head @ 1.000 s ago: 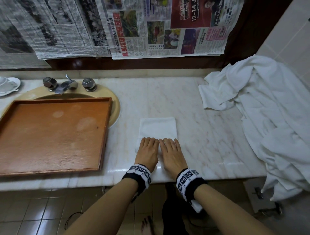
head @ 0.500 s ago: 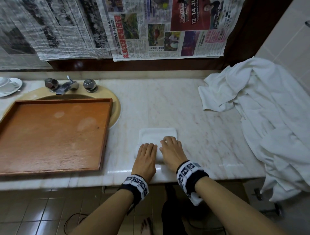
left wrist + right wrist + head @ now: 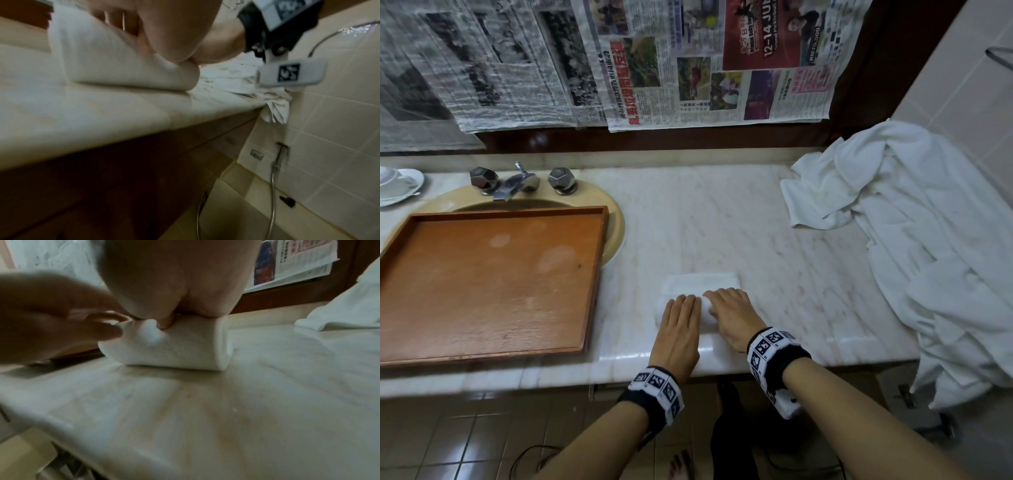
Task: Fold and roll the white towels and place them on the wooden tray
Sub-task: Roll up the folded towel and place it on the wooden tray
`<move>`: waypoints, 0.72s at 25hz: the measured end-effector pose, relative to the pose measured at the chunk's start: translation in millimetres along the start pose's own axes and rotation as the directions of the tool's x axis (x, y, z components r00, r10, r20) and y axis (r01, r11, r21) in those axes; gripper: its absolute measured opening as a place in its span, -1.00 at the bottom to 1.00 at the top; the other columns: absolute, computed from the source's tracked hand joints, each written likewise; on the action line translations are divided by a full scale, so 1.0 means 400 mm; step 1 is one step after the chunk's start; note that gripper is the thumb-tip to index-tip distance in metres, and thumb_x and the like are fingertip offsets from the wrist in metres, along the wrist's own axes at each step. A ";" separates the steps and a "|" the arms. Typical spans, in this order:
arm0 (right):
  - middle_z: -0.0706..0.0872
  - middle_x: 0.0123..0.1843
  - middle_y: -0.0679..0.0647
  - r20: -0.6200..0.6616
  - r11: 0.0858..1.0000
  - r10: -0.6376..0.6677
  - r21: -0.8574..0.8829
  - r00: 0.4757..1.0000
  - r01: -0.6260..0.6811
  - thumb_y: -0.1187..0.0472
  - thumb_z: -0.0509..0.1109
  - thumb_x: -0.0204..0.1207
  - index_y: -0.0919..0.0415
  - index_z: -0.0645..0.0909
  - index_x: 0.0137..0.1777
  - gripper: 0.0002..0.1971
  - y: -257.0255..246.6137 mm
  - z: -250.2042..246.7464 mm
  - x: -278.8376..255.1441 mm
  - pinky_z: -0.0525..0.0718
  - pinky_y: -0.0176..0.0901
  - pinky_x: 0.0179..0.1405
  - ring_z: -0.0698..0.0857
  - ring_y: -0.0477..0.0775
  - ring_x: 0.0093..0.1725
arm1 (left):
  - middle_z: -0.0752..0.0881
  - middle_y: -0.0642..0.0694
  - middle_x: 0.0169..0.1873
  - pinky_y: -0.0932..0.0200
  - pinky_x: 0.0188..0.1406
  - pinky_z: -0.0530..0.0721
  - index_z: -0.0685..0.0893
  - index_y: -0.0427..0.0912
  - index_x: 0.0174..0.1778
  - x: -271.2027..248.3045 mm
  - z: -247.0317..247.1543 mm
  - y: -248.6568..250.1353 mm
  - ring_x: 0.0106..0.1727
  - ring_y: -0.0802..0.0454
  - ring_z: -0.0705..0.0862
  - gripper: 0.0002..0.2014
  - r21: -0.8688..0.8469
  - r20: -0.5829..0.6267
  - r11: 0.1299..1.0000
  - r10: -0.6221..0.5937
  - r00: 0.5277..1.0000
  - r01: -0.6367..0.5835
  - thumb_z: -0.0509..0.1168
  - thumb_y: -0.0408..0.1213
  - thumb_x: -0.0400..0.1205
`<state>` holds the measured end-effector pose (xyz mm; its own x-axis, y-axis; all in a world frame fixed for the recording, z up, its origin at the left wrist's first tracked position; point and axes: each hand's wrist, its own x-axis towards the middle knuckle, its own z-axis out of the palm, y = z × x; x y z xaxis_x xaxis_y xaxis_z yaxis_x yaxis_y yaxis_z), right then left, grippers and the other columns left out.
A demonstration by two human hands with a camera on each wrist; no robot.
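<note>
A small white towel (image 3: 702,282) lies on the marble counter, its near part wound into a roll (image 3: 180,350) and a short flat strip left beyond it. My left hand (image 3: 681,325) rests flat on the roll's left half with straight fingers. My right hand (image 3: 732,315) curls its fingers over the right half, and its thumb (image 3: 164,322) digs into the cloth. The left wrist view shows the roll (image 3: 115,65) under my left palm (image 3: 174,27). To the left sits the wooden tray (image 3: 482,284), bare. A heap of loose white towels (image 3: 911,240) covers the counter's right end.
The tray partly covers a beige sink (image 3: 616,226) with a chrome tap (image 3: 517,181). A white cup and saucer (image 3: 397,181) stand at the far left. Newspaper sheets (image 3: 688,68) hang on the back wall. The counter's front edge (image 3: 722,366) is just below my wrists.
Both hands have pushed the roll away from me, so the roll is thicker and the flat strip shorter. My right hand's fingers went from flat to curled over the roll.
</note>
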<state>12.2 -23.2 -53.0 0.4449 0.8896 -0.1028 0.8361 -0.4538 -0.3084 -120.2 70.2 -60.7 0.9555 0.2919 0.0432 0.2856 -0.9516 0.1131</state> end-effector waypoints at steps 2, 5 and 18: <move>0.62 0.32 0.08 0.083 0.999 0.047 -0.006 0.995 -0.047 0.24 0.10 0.70 0.13 0.45 0.44 -0.66 -0.007 -0.017 0.016 0.29 -0.02 0.33 0.51 0.17 0.30 | 0.49 -0.40 0.42 -0.30 0.50 0.41 0.35 -0.46 0.49 -0.032 0.022 0.012 0.47 -0.36 0.46 -0.27 -0.005 0.066 1.000 0.002 0.998 -0.002 0.08 -0.47 0.29; 0.62 0.33 0.09 0.104 0.995 0.101 -0.012 0.989 -0.100 0.26 0.09 0.70 0.16 0.47 0.42 -0.67 -0.020 -0.034 0.048 0.33 0.02 0.33 0.51 0.19 0.33 | 0.37 -0.40 0.50 -0.29 0.56 0.15 0.16 -0.45 0.58 -0.018 0.047 0.014 0.57 -0.37 0.26 -0.29 0.058 0.082 0.998 -0.036 0.996 0.031 0.10 -0.40 0.45; 0.26 0.60 0.25 0.253 0.981 0.124 -0.174 0.959 -0.081 -0.03 0.52 0.30 0.32 0.14 0.59 -0.05 0.020 -0.062 0.122 0.07 0.10 0.65 0.23 0.24 0.60 | 0.38 -0.16 0.41 -0.08 0.54 0.24 0.25 -0.23 0.49 0.227 -0.041 -0.053 0.41 -0.16 0.40 -0.12 0.165 0.359 0.985 -0.101 0.928 0.044 0.50 -0.01 0.33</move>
<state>48.5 15.2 -37.0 0.4495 0.8102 -0.3762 0.8402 -0.5265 -0.1301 -40.7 118.4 -43.0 0.8841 0.3329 -0.3278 0.3356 -0.9407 -0.0502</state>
